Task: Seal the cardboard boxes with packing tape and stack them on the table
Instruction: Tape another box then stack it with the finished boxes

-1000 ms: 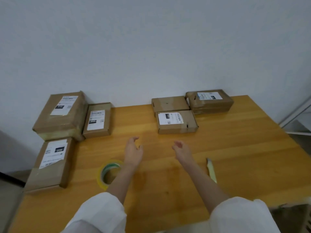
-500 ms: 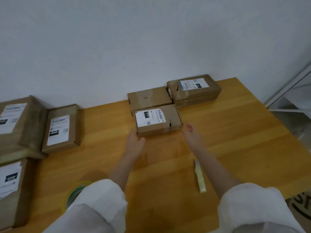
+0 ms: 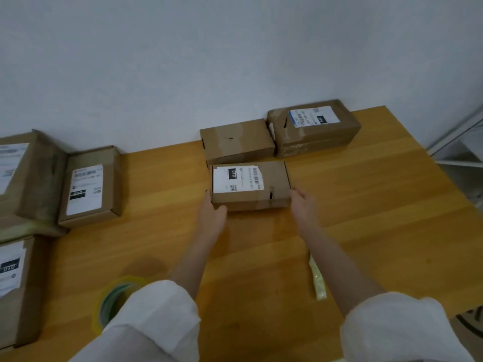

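A small cardboard box (image 3: 273,178) with a white label lies on the wooden table (image 3: 366,218), in front of a plain box (image 3: 237,142). My left hand (image 3: 211,218) touches its left front corner, fingers along the side and thumb at the front face. My right hand (image 3: 303,205) rests against its right front corner with fairly straight fingers. A roll of clear packing tape (image 3: 115,296) stands at the near left, partly hidden by my left sleeve.
A taped box (image 3: 313,134) sits at the back right by the wall. Three more boxes lie at the left: a small one (image 3: 91,186), a large one (image 3: 34,178) and one at the edge (image 3: 15,288). A pale yellow cutter (image 3: 317,280) lies under my right forearm. White shelving (image 3: 465,152) stands beyond the table's right edge.
Both hands have reached forward from mid-table and now touch the two sides of the labelled box. The view has shifted right and closer.
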